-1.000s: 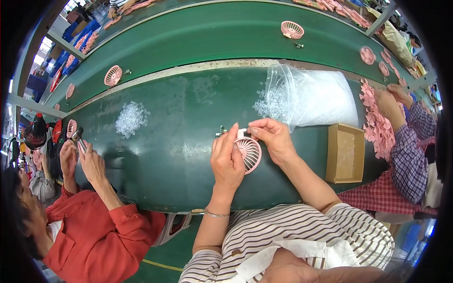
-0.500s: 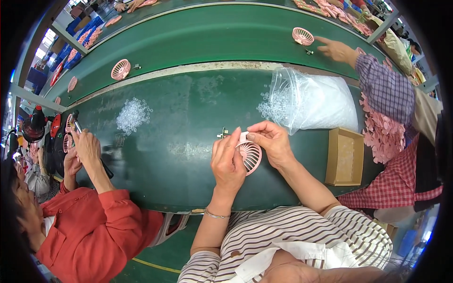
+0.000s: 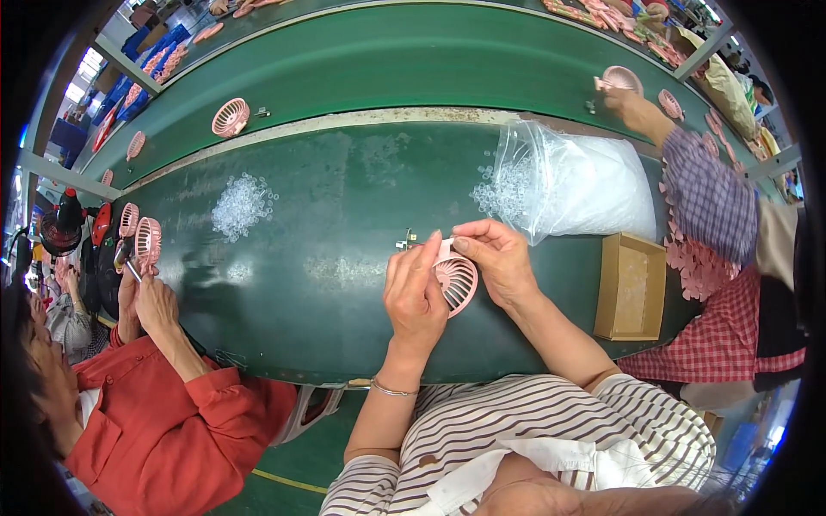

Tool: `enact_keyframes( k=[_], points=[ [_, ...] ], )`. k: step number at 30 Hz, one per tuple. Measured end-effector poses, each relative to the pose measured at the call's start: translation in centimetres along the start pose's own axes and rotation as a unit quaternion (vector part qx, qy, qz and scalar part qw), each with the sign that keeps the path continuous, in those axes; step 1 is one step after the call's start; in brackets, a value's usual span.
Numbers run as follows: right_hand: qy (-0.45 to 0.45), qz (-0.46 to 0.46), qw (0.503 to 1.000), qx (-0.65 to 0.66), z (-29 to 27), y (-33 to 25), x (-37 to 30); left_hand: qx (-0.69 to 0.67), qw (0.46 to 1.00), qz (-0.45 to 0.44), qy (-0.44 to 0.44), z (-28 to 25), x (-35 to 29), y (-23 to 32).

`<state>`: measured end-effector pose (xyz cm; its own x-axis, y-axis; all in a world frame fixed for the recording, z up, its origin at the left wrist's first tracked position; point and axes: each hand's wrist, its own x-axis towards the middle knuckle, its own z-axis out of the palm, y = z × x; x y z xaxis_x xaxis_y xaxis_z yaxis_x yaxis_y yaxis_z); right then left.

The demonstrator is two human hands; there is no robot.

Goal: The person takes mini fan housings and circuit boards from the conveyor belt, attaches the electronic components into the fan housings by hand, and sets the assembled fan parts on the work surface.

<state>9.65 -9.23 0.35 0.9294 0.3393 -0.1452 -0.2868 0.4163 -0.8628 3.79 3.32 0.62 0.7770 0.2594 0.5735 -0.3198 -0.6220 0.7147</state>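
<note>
A pink round fan housing with curved slats (image 3: 459, 282) is held over the green tabletop in front of me. My left hand (image 3: 413, 301) is closed round its left side, covering part of the slats. Thumb and forefinger of my right hand (image 3: 503, 265) pinch at its upper edge, by a small pale tab (image 3: 445, 248) between both hands. Whether the tab is part of the housing, I cannot tell. Just beyond my left fingertips lies a small metal part with a green bit (image 3: 408, 240), partly hidden.
An open plastic bag of small clear pieces (image 3: 594, 185) and a cardboard box (image 3: 629, 288) stand to the right. Clear pieces are heaped (image 3: 243, 207) at left. Beyond runs a green conveyor (image 3: 387, 73) with pink housings. Co-workers' hands work at left (image 3: 157, 303) and upper right (image 3: 638, 112).
My hands and the housing stay nearly still. Housings on the conveyor have shifted right. The right co-worker's hand has reached a housing there; the left co-worker's hands have lowered, with a pink housing now showing.
</note>
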Motion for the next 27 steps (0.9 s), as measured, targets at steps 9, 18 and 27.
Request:
enact_keyframes(
  k=[9,18,27],
  points=[
    [-0.006,-0.019,1.0,-0.025,0.4,-0.2,-0.4,0.017,1.0,0.0,0.021,0.1,-0.2,-0.2],
    [0.014,-0.182,0.947,-0.266,0.9,0.4,-0.9,0.035,0.999,0.017,0.036,0.3,-0.2,-0.4],
    [0.005,-0.027,0.997,-0.067,0.9,-0.1,-0.1,0.031,0.999,0.004,0.04,0.2,-0.2,-0.4]
  ],
)
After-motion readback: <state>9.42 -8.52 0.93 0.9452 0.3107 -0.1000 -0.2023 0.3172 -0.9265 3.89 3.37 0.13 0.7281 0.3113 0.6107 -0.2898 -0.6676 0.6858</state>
